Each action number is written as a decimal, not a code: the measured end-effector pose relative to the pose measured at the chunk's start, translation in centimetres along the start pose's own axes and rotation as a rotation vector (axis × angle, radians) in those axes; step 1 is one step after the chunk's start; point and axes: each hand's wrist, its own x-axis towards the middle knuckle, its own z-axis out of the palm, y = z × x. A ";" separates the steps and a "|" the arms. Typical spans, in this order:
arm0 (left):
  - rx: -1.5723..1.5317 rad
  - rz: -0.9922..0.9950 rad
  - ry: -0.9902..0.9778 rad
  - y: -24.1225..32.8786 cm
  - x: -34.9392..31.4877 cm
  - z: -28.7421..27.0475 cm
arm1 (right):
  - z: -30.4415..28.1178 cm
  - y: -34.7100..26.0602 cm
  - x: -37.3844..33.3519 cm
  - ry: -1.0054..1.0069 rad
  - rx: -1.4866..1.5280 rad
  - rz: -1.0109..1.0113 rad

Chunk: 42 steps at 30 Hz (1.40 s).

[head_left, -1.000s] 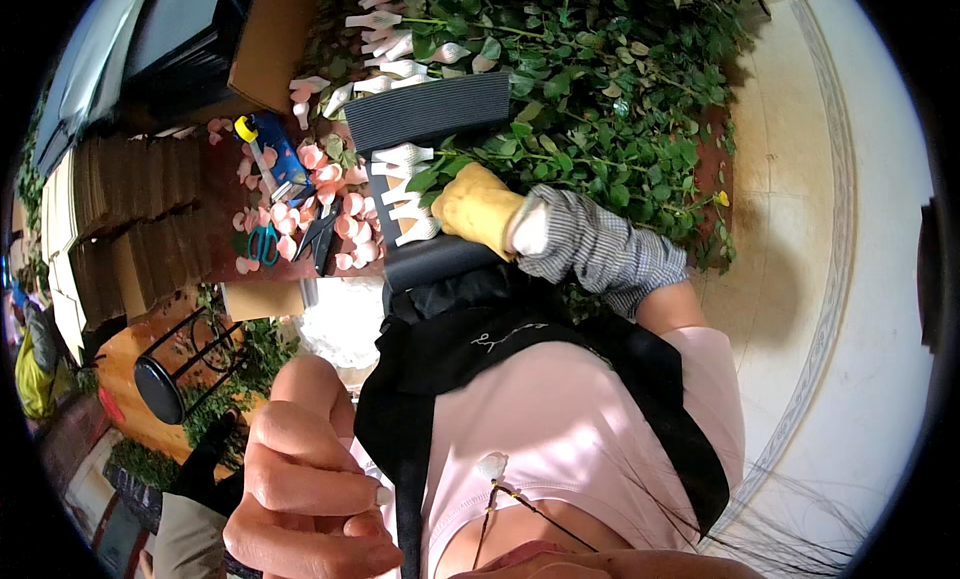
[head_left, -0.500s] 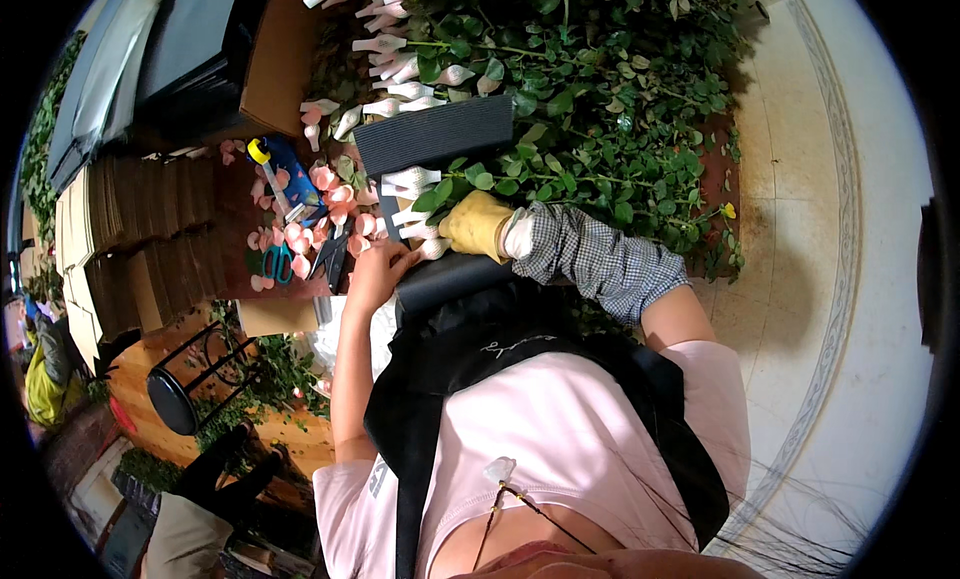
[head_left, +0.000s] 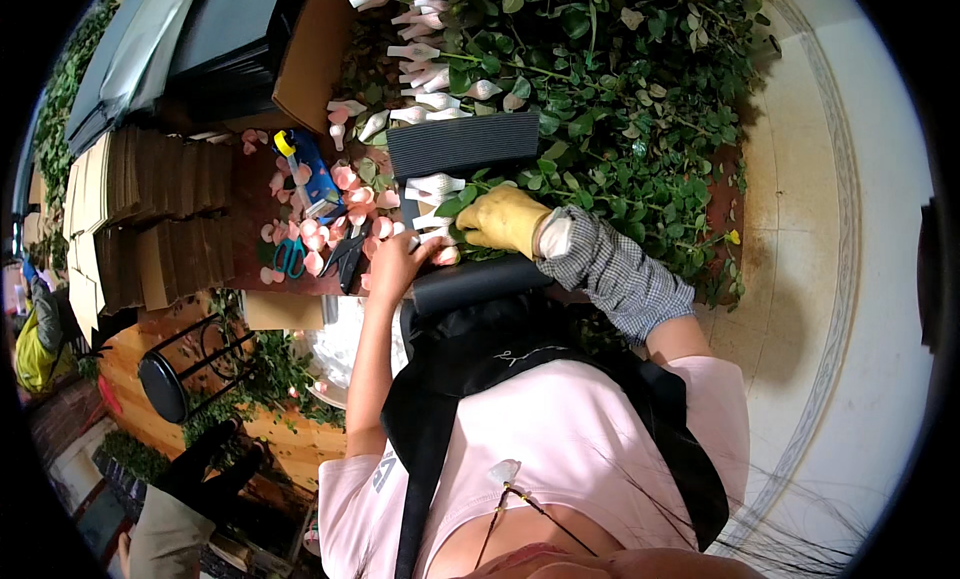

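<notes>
Yellow rubber covers the right hand, a glove worn over a checked sleeve; it lies on the worktop with its fingers curled round the stems of netted rosebuds, gripping them where the leaves begin. The bare left hand is just beside it, fingers bent down onto the same bunch near the pale net sleeves; whether it pinches a stem or only presses on it cannot be told. The bunch lies across the worktop between a sheet of dark corrugated card above and a dark rolled sheet at the near edge, touching both hands. Behind the glove a large heap of green rose foliage fills the right part of the worktop, with more white-netted buds along its left side. Loose pink petals are scattered left of the hands, and among them lie black secateurs, teal-handled scissors and a blue tool with a yellow cap. Stacks of brown card sheets stand further left. A black round stool is below the worktop
</notes>
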 end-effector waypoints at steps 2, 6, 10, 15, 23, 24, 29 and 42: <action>-0.201 0.127 -0.028 -0.5 0.1 0.5 | 2.8 1.0 0.5 0.018 -0.038 0.034; -0.424 0.249 0.051 -2.8 -0.3 1.9 | 4.3 1.0 1.3 -0.038 -0.159 0.110; -0.889 -0.160 0.334 -3.8 -0.5 3.5 | 5.0 0.3 3.0 -0.202 -0.329 0.165; -0.762 0.091 0.830 -5.4 0.5 -0.4 | 2.2 0.8 0.1 -0.004 0.093 0.029; -0.170 -0.002 0.252 0.8 1.6 0.9 | 0.5 -1.5 2.9 -0.193 -0.202 0.305; -0.196 0.039 0.253 0.4 1.9 1.5 | 1.0 -1.4 3.4 -0.240 -0.247 0.315; -0.603 -0.070 0.742 -3.5 2.3 3.2 | 5.4 0.9 3.7 -0.066 -0.344 0.287; -0.037 -0.028 0.393 1.9 4.2 1.4 | 4.6 2.3 4.6 -0.103 -0.307 0.403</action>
